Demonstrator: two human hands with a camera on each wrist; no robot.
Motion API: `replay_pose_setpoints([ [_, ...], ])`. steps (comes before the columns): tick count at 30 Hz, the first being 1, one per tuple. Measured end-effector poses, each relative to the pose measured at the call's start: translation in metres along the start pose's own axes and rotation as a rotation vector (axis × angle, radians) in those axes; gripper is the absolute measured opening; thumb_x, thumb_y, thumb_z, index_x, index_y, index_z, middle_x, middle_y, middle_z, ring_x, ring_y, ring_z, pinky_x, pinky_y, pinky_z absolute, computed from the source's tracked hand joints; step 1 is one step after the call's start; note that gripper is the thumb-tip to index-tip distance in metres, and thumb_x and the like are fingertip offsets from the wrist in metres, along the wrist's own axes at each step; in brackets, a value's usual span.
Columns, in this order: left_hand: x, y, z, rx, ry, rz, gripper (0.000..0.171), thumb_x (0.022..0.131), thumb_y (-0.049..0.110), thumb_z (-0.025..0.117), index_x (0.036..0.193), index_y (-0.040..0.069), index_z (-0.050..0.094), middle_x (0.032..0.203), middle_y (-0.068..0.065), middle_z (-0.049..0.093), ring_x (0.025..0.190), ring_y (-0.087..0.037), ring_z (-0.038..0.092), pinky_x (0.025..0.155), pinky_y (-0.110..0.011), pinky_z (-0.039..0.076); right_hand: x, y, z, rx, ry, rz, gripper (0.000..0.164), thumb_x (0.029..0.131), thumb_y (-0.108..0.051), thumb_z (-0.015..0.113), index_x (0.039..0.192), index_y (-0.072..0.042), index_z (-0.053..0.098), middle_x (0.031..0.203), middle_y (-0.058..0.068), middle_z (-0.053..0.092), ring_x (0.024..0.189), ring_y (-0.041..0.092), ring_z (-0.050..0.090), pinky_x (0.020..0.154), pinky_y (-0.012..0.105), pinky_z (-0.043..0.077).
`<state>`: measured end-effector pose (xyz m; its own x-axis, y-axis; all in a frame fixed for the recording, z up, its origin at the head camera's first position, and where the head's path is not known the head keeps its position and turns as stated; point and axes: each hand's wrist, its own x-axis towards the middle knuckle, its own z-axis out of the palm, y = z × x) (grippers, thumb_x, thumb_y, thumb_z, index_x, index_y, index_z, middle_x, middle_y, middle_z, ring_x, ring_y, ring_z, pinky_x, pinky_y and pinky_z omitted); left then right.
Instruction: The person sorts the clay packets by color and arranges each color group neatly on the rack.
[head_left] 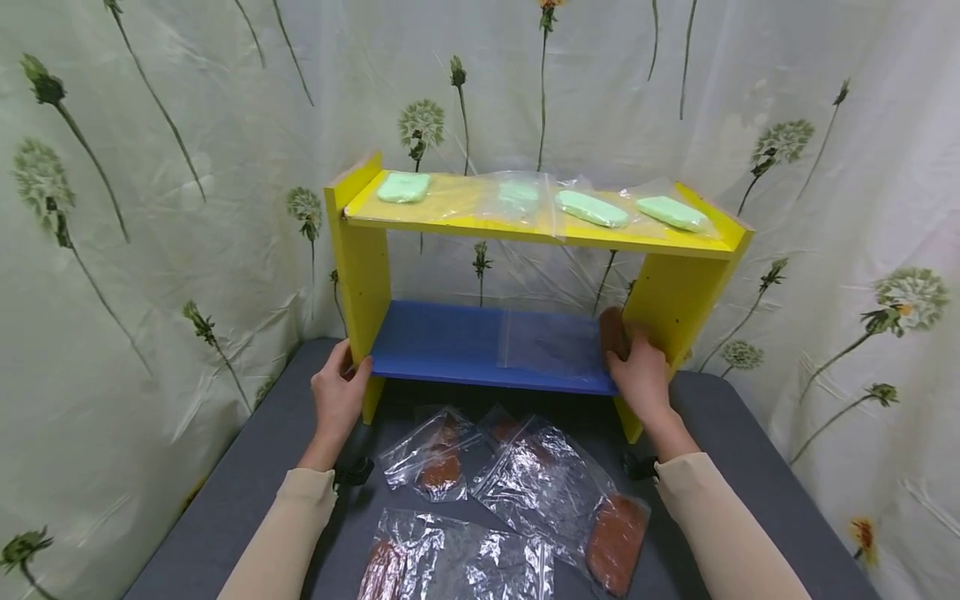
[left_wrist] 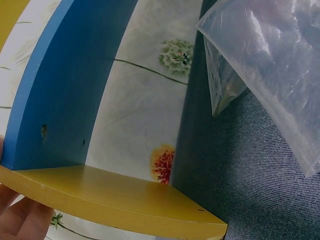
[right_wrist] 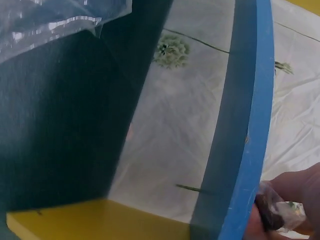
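Observation:
A small shelf unit has yellow side panels (head_left: pixel 369 292), a yellow top board and a blue lower shelf (head_left: pixel 442 337). My left hand (head_left: pixel 339 396) grips the left side panel near the blue shelf's front corner; fingers (left_wrist: pixel 31 220) show outside the panel in the left wrist view. At the right end of the blue shelf, my right hand (head_left: pixel 643 379) holds a brown clay-like block (head_left: pixel 613 333) in a clear zip bag (head_left: pixel 551 337). The bag's rest lies flat leftward along the shelf. In the right wrist view, thumb and fingers pinch the bagged block (right_wrist: pixel 270 212) at the shelf's edge.
Several pale green blocks in clear bags, one a green block (head_left: pixel 591 208), lie on the top board. Bagged brown blocks, including a brown block (head_left: pixel 617 546), lie on the dark grey table (head_left: pixel 247 508) in front. A flower-print curtain (head_left: pixel 187 167) hangs behind.

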<state>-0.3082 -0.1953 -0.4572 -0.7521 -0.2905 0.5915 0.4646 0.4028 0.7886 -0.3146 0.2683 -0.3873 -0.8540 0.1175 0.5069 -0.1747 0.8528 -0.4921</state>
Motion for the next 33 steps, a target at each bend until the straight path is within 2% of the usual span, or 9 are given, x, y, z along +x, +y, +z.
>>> replay_pose_setpoints([
  [3, -0.001, 0.000, -0.001, 0.000, 0.003, -0.003, 0.038, 0.096, 0.016, 0.071, 0.133, 0.015, 0.063, 0.121, -0.011, 0.069, 0.109, -0.029, 0.068, 0.086, -0.043, 0.055, 0.000, -0.002, 0.002, -0.125, -0.010, -0.041, 0.043, 0.096, -0.019, 0.066, 0.133, 0.002, 0.058, 0.107, 0.029, 0.063, 0.083, 0.049, 0.062, 0.069, 0.064, 0.049],
  [8, 0.000, 0.000, -0.002, 0.008, 0.010, 0.007, 0.038, 0.096, 0.016, 0.071, 0.133, 0.013, 0.063, 0.121, -0.011, 0.069, 0.109, -0.029, 0.068, 0.086, -0.044, 0.054, -0.003, -0.007, 0.004, -0.309, 0.024, -0.069, 0.029, 0.095, -0.021, 0.067, 0.111, 0.003, 0.066, 0.091, 0.024, 0.055, 0.071, 0.046, 0.057, 0.058, 0.062, 0.048],
  [11, 0.000, 0.000, -0.002, 0.009, 0.010, 0.008, 0.038, 0.096, 0.016, 0.071, 0.133, 0.013, 0.063, 0.120, -0.011, 0.069, 0.109, -0.028, 0.068, 0.086, -0.044, 0.054, -0.007, -0.008, 0.006, -0.350, 0.056, -0.084, 0.024, 0.094, -0.023, 0.068, 0.094, 0.002, 0.067, 0.082, 0.020, 0.052, 0.065, 0.042, 0.055, 0.053, 0.059, 0.047],
  [14, -0.001, 0.000, -0.002, 0.015, 0.007, 0.003, 0.037, 0.096, 0.016, 0.071, 0.132, 0.013, 0.063, 0.119, -0.011, 0.070, 0.108, -0.027, 0.069, 0.085, -0.042, 0.055, -0.009, -0.007, 0.007, -0.363, 0.070, -0.098, 0.026, 0.095, -0.025, 0.068, 0.082, -0.002, 0.066, 0.072, 0.016, 0.049, 0.059, 0.037, 0.052, 0.047, 0.053, 0.044],
  [19, 0.000, 0.000, -0.002, 0.015, 0.005, 0.004, 0.038, 0.096, 0.017, 0.071, 0.132, 0.013, 0.063, 0.120, -0.011, 0.070, 0.108, -0.027, 0.069, 0.085, -0.042, 0.055, -0.009, -0.007, 0.005, -0.362, 0.069, -0.124, 0.033, 0.095, -0.026, 0.068, 0.071, -0.007, 0.060, 0.059, 0.010, 0.043, 0.048, 0.031, 0.046, 0.040, 0.046, 0.038],
  [22, 0.000, 0.000, -0.002, 0.013, 0.008, 0.008, 0.038, 0.096, 0.017, 0.071, 0.133, 0.012, 0.063, 0.120, -0.011, 0.070, 0.108, -0.028, 0.068, 0.085, -0.043, 0.055, -0.008, -0.008, 0.003, -0.355, 0.054, -0.133, 0.029, 0.095, -0.026, 0.069, 0.075, -0.006, 0.063, 0.057, 0.009, 0.043, 0.047, 0.030, 0.046, 0.040, 0.047, 0.039],
  [24, 0.000, -0.001, -0.002, 0.018, 0.007, 0.010, 0.038, 0.096, 0.016, 0.071, 0.133, 0.012, 0.063, 0.120, -0.012, 0.069, 0.109, -0.028, 0.068, 0.085, -0.043, 0.055, -0.010, -0.009, 0.000, -0.341, 0.031, -0.127, 0.025, 0.096, -0.026, 0.068, 0.083, -0.005, 0.068, 0.060, 0.008, 0.045, 0.050, 0.030, 0.047, 0.043, 0.047, 0.040],
  [29, -0.001, -0.001, -0.001, 0.013, 0.008, 0.018, 0.038, 0.096, 0.014, 0.071, 0.132, 0.011, 0.063, 0.120, -0.012, 0.069, 0.109, -0.029, 0.068, 0.085, -0.043, 0.055, -0.018, -0.011, -0.009, -0.288, -0.032, -0.098, 0.025, 0.097, -0.026, 0.065, 0.106, -0.005, 0.073, 0.079, 0.013, 0.058, 0.065, 0.033, 0.056, 0.053, 0.054, 0.047],
  [33, 0.000, -0.002, -0.001, 0.001, 0.012, 0.020, 0.038, 0.095, 0.014, 0.072, 0.132, 0.012, 0.064, 0.120, -0.012, 0.070, 0.109, -0.028, 0.068, 0.085, -0.043, 0.055, -0.022, -0.011, -0.016, -0.258, -0.049, -0.094, 0.028, 0.097, -0.027, 0.065, 0.115, -0.008, 0.074, 0.095, 0.016, 0.065, 0.073, 0.036, 0.060, 0.058, 0.058, 0.049],
])
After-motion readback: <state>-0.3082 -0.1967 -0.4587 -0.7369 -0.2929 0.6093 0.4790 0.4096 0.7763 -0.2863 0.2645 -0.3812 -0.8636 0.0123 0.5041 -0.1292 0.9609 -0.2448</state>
